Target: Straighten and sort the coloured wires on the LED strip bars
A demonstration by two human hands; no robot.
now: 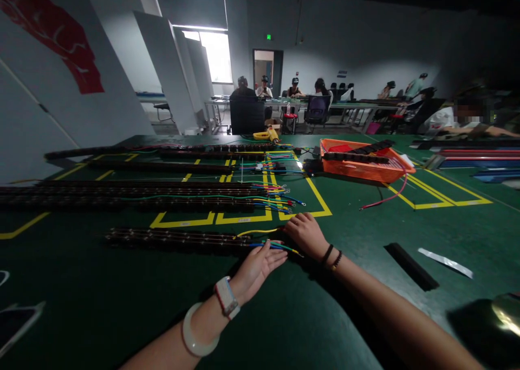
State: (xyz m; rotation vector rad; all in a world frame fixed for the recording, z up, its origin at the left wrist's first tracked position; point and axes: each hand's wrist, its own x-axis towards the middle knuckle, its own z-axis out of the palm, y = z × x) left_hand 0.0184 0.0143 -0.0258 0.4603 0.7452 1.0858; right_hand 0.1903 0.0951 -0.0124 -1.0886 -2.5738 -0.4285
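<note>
A long dark terminal strip (174, 239) lies on the green table, with yellow, blue and green wires (268, 244) leaving its right end. My left hand (258, 267), watch and pale bangle on the wrist, lies flat with fingers stretched out against those wire ends. My right hand (305, 233), beaded bracelets at the wrist, rests palm down just right of the strip's end, its fingers curled over the wires. What the fingers hold is hidden.
Several more wired strips (134, 194) lie farther back across yellow floor-tape marks. An orange basket (365, 167) holds dark strips at the back right, a red wire (385, 196) trailing from it. A black bar (410, 264) and silver strip (444, 261) lie right. Seated people work at distant tables.
</note>
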